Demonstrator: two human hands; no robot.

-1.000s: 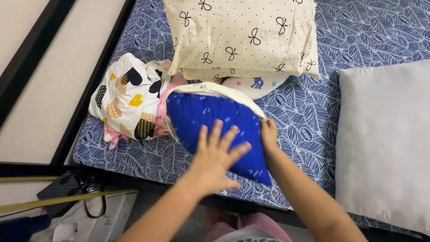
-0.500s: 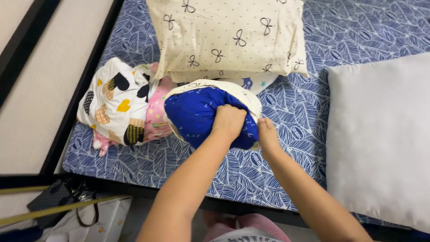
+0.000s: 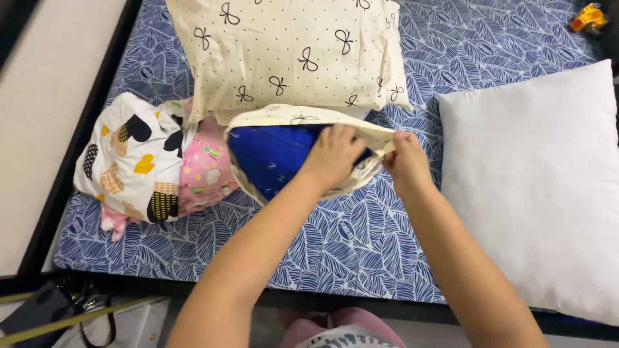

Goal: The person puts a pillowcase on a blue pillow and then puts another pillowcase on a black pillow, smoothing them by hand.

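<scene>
A person leans over a bed covered with a blue leaf-print sheet. The left hand is curled over a blue cushion and presses it into the mouth of a cream cover. Its fingers are bent down onto the blue fabric, gripping it. The right hand pinches the cover's open edge at the right corner and holds it wide. The cushion lies near the middle of the bed, mostly inside the cover, with part of its blue face showing at the opening.

A likely risk: the cushion looks bunched, so it could settle unevenly inside if the corners are not worked in. The pinched edge could also slip from the right fingers if the left hand pushes hard, letting the opening close over the hand.

Counted: one blue cushion, one cream cover around it. One cream pillow with black bow prints lies just behind, touching the cover. One plain white pillow sits to the right, apart from the hands. One white bundle with heart prints lies at the left, beside one pink patterned cloth. One small yellow toy sits at the far right corner.
</scene>
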